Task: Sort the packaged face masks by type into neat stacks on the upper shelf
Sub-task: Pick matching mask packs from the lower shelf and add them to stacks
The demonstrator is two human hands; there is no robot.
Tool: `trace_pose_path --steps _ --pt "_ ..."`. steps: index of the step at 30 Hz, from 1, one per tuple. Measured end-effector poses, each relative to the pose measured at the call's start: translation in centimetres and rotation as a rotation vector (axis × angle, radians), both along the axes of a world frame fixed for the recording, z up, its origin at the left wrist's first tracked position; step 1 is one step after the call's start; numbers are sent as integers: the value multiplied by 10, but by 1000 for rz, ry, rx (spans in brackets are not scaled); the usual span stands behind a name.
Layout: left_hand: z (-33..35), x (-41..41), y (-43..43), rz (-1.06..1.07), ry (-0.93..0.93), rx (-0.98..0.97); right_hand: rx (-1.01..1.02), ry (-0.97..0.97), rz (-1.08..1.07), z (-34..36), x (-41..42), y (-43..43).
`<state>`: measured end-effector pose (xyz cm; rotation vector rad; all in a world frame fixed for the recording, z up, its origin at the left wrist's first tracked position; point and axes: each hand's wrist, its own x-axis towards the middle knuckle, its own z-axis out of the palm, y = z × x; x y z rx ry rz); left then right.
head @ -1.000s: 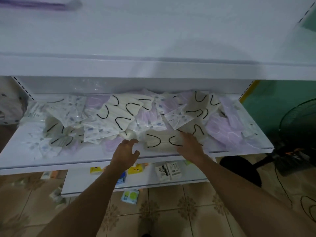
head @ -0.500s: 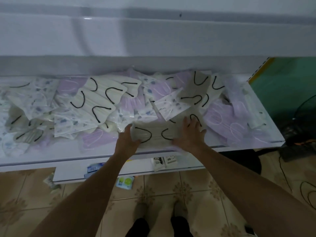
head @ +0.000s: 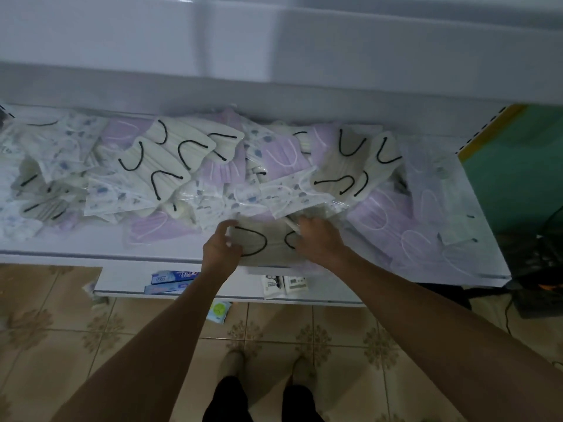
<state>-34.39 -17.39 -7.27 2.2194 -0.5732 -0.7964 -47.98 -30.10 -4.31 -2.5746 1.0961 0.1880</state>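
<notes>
Looking down: a person is standing at a white middle shelf (head: pixel 61 248) that is carrying a loose pile of packaged face masks; the upper shelf (head: pixel 396 41) is running across the top of the view.
Far left: printed masks (head: pixel 61 147), white with small blue shapes, are lying jumbled with a few cream ones.
Left of centre: cream masks with black ear loops (head: pixel 176 156) are overlapping on top of the pile, and a purple mask (head: pixel 152 229) is lying in front of them near the shelf edge.
Below, left: toothpaste boxes (head: pixel 170 280) are sitting on a lower shelf (head: pixel 122 281).
Left hand (head: pixel 221 248): it is gripping the left end of a cream pack (head: pixel 262 245), with its fingers curling over the top.
Cream pack: it is resting at the front edge of the middle shelf, between the two hands, partly tucked under the pile.
Right hand (head: pixel 316 242): it is lying over the pack's right end, with its fingers bending round the far edge.
Right of centre: more cream masks (head: pixel 350 159) are leaning against each other behind the hands.
Far right: purple masks with white loops (head: pixel 393 220) are spreading toward the shelf end, beside a green wall (head: pixel 518 166).
Bottom: both forearms are reaching up over a tiled floor (head: pixel 304 327).
</notes>
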Motion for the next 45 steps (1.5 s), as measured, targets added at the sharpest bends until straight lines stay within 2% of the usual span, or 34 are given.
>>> trace_pose_path --steps 3,6,8,9,11,13,14,15,17,18,19,20,22,24,27,29,31,33,34,36,37,39,41,43,45 --pt "3 -4 1 50 -52 -33 376 -140 -158 8 25 6" --pt "14 -9 2 110 -77 -118 593 -156 -249 12 48 15" --pt "24 -11 3 188 84 -201 752 -190 -335 11 59 20" --pt "26 -10 4 215 173 -223 899 -246 -410 11 62 23" --pt "29 -8 6 201 216 -198 1233 -380 -571 16 64 23" --pt "28 -4 10 184 120 -98 1336 -435 -558 18 60 20" --pt "27 -2 11 202 66 -66 1261 -474 -523 17 57 17" --pt "24 1 12 233 40 -56 1084 -520 -490 16 52 13" --pt "23 5 13 312 71 -83 478 -530 -385 9 39 -3" --pt "23 8 13 359 100 -110 179 -442 -306 4 30 -14" --pt "21 12 12 406 130 -132 -31 -310 -227 0 20 -26" --pt "21 16 12 452 156 -152 -147 -157 -164 -6 11 -39" --pt "21 22 13 513 208 -183 -188 166 -129 -12 -5 -58" --pt "23 25 14 495 207 -173 -170 283 -139 -13 -14 -64" --pt "29 23 11 426 155 -130 -290 54 -1 -5 -8 -50" --pt "31 19 6 411 156 -141 -275 -110 167 2 9 -29" --pt "33 15 3 433 206 -161 -79 -201 347 11 32 1" --pt "34 13 1 485 287 -197 265 -239 418 20 53 32" --pt "34 14 1 494 310 -207 407 -252 415 22 60 46" --pt "32 18 3 485 278 -172 536 -342 309 23 69 62" --pt "30 21 5 496 248 -144 539 -421 219 22 70 63" --pt "29 26 11 523 211 -120 372 -496 97 17 68 53" --pt "28 29 18 507 161 -119 111 -309 93 8 60 30" --pt "27 31 25 493 108 -111 -38 36 89 -5 42 6" --pt "27 37 33 502 72 -93 -150 283 36 -12 20 -8"
